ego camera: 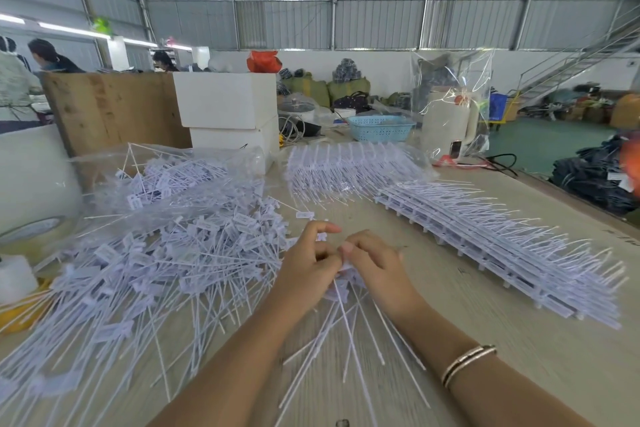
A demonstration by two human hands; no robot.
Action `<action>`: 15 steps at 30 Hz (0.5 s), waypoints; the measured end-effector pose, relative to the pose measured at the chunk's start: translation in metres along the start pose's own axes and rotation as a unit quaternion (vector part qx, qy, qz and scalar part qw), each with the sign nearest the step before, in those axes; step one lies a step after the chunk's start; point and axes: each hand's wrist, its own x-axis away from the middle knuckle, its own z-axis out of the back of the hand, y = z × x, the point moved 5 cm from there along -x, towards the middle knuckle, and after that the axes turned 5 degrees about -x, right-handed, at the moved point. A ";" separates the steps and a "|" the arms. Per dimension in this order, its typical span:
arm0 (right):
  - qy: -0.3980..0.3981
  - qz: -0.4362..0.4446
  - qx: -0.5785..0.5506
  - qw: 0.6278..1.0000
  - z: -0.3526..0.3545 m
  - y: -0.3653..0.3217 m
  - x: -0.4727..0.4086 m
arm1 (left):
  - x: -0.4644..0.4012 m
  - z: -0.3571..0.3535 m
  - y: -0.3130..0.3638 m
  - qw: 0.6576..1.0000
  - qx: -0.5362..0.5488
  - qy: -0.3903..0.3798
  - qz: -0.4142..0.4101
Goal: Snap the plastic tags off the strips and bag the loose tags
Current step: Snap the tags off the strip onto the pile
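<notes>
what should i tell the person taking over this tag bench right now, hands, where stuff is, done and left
Left hand and right hand: both grip one white plastic tag strip at table centre, fingers curled on its tag end, tails fanning toward the body.
Done: a large heap of loose white plastic tags lies on the left of the pale wooden table; more sit in the clear plastic bag behind it.
Left: the long stack of unsnapped white strips on the right, another bundle of strips in clear plastic wrap behind the hands, and bagging the loose heap.
</notes>
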 end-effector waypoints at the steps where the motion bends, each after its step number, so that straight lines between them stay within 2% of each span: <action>1: -0.004 -0.006 -0.016 1.000 0.000 0.001 -0.001 | -0.001 0.000 -0.002 1.000 0.019 0.007 0.014; 6: 0.027 -0.036 -0.122 0.991 0.012 0.011 -0.002 | -0.006 0.005 -0.016 0.975 0.177 0.069 0.113; 8: 0.030 -0.033 -0.133 0.990 0.013 0.011 -0.004 | -0.007 0.006 -0.018 0.979 0.149 0.057 0.126; 10: 0.013 -0.026 -0.134 0.991 0.012 0.010 -0.004 | -0.006 0.003 -0.017 0.988 0.075 0.039 0.130; 12: -0.023 -0.030 -0.147 0.988 0.006 0.010 -0.003 | -0.004 0.002 -0.014 0.994 0.011 0.040 0.102; 15: -0.075 -0.028 -0.142 0.987 -0.001 0.009 -0.001 | -0.003 0.003 -0.008 0.995 -0.023 0.059 0.072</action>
